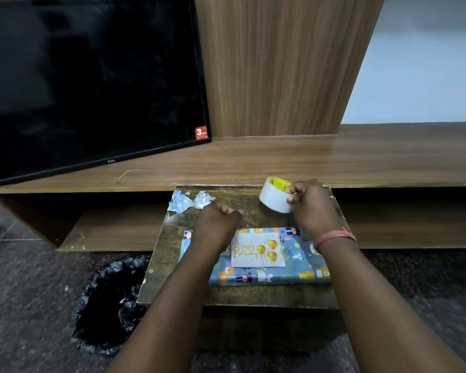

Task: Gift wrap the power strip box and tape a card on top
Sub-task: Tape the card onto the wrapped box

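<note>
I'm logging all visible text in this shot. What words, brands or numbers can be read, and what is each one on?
"Happy Birthday" in gold script, on the card lying on the wrapped box.
"TCL" on the bottom edge of the television.
"3" on the red sticker at the television's lower right corner; its smaller print is unreadable.
Print inside the tape roll held by the right hand: too blurred.

Dim, soft-edged, wide-angle warp

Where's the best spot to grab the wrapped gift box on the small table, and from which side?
Probably by its two short ends, one hand on each, coming down from above. The wrapped box lies flat and long, left to right, on the small table, and the birthday card sits on its top, so end grips avoid shifting the card. First the right hand must set down the tape roll.
</note>
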Available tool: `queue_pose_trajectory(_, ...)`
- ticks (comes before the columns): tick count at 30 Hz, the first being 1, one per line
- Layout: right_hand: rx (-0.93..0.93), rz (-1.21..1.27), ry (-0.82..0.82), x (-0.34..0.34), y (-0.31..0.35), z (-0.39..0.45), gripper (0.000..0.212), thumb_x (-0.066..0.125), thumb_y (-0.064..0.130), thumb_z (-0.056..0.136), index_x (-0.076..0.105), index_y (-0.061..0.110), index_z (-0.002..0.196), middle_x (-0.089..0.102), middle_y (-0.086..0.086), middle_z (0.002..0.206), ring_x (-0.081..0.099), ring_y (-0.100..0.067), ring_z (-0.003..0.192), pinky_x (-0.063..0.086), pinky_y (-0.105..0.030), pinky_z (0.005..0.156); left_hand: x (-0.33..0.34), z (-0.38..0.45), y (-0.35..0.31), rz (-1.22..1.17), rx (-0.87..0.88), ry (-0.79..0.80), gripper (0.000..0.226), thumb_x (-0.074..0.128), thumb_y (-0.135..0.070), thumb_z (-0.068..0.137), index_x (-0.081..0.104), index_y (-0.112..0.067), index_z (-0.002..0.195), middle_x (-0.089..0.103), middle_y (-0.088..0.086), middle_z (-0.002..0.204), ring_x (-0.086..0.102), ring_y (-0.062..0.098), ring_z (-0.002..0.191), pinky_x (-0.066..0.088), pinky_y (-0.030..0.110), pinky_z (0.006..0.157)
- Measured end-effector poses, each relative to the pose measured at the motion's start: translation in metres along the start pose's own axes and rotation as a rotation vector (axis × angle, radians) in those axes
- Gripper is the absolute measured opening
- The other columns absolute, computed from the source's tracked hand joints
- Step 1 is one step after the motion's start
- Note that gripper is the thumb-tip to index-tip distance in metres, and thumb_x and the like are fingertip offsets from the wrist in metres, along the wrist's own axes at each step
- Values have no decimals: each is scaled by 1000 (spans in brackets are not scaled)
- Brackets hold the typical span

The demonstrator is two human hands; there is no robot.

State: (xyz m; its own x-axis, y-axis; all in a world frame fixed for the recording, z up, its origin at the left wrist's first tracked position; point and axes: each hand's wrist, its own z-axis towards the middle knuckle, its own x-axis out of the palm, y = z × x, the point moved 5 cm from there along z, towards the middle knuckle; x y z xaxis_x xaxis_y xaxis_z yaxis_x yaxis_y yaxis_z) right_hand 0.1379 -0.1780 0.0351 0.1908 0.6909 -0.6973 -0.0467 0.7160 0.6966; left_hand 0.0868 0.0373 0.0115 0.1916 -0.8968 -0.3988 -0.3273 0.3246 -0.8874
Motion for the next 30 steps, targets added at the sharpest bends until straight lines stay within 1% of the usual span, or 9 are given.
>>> queue_pose_trajectory(5, 18, 289, 63, -14, 26, -10, 10, 61, 3, 96, 71, 6, 93, 55, 0, 75, 43, -9, 65, 33, -6, 51, 12, -5, -11, -491, -108, 149, 24, 53, -25, 106, 67, -10, 94, 63, 4, 81, 52, 14, 64, 44, 26, 60)
queue_pose_trajectory(8, -17, 306, 144, -5, 33, -12, 13, 60, 4, 97, 71, 10, 91, 56, 2, 74, 47, -11, 70, 35, -11, 54, 18, -8, -11, -830, -326, 249, 47, 51, -49, 103, 67, -6, 108, 71, 7, 97, 64, 17, 84, 51, 29, 75)
queue_pose_trajectory(11, -87, 251, 265, 3, 36, -16, 16, 57, 6, 99, 69, 13, 91, 60, 6, 80, 48, -3, 63, 37, -13, 54, 20, -11, -8, -1113, -497, 317, 52, 62, -53, 94, 65, -4, 110, 71, 9, 102, 66, 23, 96, 51, 36, 85)
queue_pose_trajectory(16, -124, 361, 182, 10, 40, -23, 23, 56, 1, 96, 68, 21, 98, 59, 6, 86, 53, -6, 71, 47, -28, 70, 28, -14, -5, -1288, -542, 269, 16, 61, -25, 101, 64, -11, 94, 76, 6, 81, 70, 25, 89, 52, 43, 71)
queue_pose_trajectory(18, -78, 464, 80, 14, 41, -28, 27, 56, 3, 96, 66, 22, 112, 62, 7, 91, 60, -10, 79, 57, -41, 81, 28, -12, -7, -1360, -537, 230, 19, 56, -19, 104, 65, -15, 88, 74, 7, 87, 69, 26, 90, 51, 44, 70)
queue_pose_trajectory(21, 5, 541, -67, 21, 39, -36, 25, 56, 8, 98, 67, 18, 119, 70, 6, 105, 68, -14, 97, 56, -47, 92, 29, -9, -7, -1457, -538, 191, 25, 52, -15, 106, 65, -13, 84, 73, 9, 90, 67, 25, 100, 51, 46, 81)
queue_pose_trajectory(23, 57, 548, -68, 27, 36, -40, 24, 60, 9, 97, 71, 14, 117, 73, 4, 107, 70, -14, 99, 56, -43, 94, 28, -8, -7, -1502, -546, 174, 26, 51, -14, 106, 64, -11, 84, 74, 10, 82, 65, 23, 105, 50, 47, 87)
queue_pose_trajectory(27, 46, 561, -91, 27, 39, -45, 19, 69, 7, 91, 76, 15, 107, 75, 10, 95, 66, 9, 86, 51, -11, 80, 26, -6, -8, -1519, -543, 169, 28, 50, -14, 107, 65, -11, 83, 75, 11, 81, 65, 23, 106, 50, 47, 84)
queue_pose_trajectory(30, 55, 593, -154, 23, 38, -45, 13, 72, 8, 89, 78, 15, 98, 75, 9, 85, 69, 3, 76, 54, -16, 72, 27, -7, -8, -1501, -537, 171, 27, 51, -14, 106, 66, -11, 83, 74, 12, 105, 65, 26, 112, 51, 47, 83)
